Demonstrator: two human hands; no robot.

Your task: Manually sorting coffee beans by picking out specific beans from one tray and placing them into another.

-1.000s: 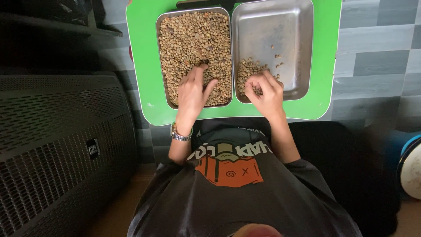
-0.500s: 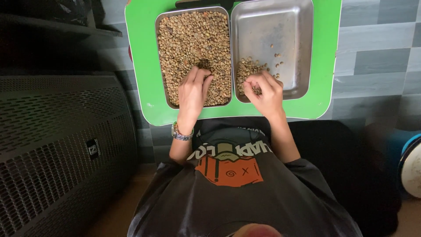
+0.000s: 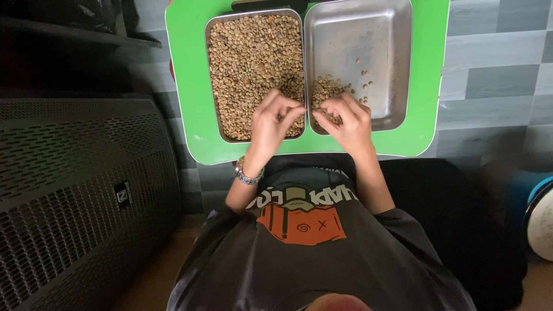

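Two metal trays sit side by side on a green board (image 3: 187, 75). The left tray (image 3: 208, 52) is full of pale coffee beans (image 3: 253, 52). The right tray (image 3: 374, 40) is mostly bare, with a small pile of beans (image 3: 327, 87) at its near left corner. My left hand (image 3: 272, 125), with a metal watch on its wrist, hovers at the left tray's near right corner by the divider, its fingertips pinched together on beans. My right hand (image 3: 350, 124) rests on the small pile, fingers curled and pinched on beans there. The two hands nearly touch.
A large black speaker with a perforated grille (image 3: 75, 190) stands close on the left. Grey tiled floor (image 3: 495, 75) lies to the right of the board. A round blue and white object (image 3: 541, 222) shows at the right edge. My dark shirt fills the foreground.
My left hand has lifted out of the left tray's beans and moved right toward the divider, its fingers closing into a pinch. My right hand has stayed on the small pile.
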